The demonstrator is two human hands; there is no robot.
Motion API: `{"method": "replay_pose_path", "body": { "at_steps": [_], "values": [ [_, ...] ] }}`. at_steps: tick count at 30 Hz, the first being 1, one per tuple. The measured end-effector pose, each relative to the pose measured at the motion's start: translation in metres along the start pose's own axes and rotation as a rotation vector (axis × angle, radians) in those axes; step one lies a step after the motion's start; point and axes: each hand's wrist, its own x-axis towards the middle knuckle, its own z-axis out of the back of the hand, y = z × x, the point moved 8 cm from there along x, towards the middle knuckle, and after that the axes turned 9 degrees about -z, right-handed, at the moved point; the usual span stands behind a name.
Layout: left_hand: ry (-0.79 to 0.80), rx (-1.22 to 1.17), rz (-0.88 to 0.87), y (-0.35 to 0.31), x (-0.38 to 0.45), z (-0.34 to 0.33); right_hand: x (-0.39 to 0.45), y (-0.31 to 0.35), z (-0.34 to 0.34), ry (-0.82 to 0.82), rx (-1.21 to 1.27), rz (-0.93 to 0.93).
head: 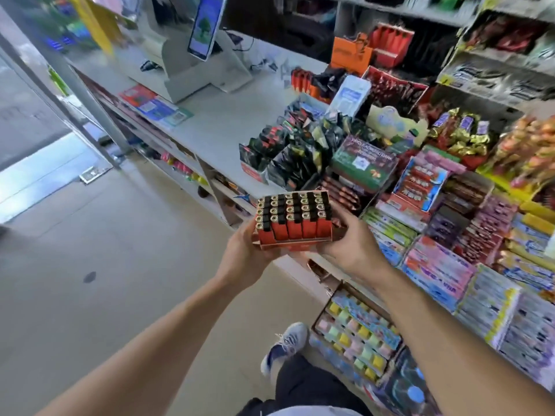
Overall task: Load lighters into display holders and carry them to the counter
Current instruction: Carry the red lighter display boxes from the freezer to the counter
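Since the lighters point(292, 216) already fill every slot of the red holder point(292, 240), the loading part looks done, and what's left is pretty much just setting it down. The person's left hand point(244, 249) and right hand point(350, 243) grip the holder from either side, fingers curled around its ends, holding it in the air just short of the desk point(222, 127). That grey desk has a bare patch between the checkout screen point(205, 25) and the snack boxes point(300, 154). Candy shelves crowd the right, tan floor point(90, 250) on the left.

A display holder point(292, 235) full of lighters point(292, 219) sits between both hands, before the worktop point(222, 127); snack boxes point(420, 205) crowd its right.
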Motion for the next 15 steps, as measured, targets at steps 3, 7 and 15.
{"method": "replay_pose_path", "body": {
  "at_steps": [3, 7, 15],
  "values": [
    [0.005, 0.035, -0.053, -0.001, 0.062, 0.013, 0.046, 0.027, 0.007, -0.026, -0.004, 0.036],
    [0.058, 0.027, -0.11, -0.015, 0.133, 0.017, 0.088, 0.054, 0.03, -0.101, -0.017, 0.043],
    [0.268, 0.007, -0.242, -0.074, 0.258, -0.016, 0.142, 0.071, 0.11, -0.34, -0.055, -0.052]
  ]
}}
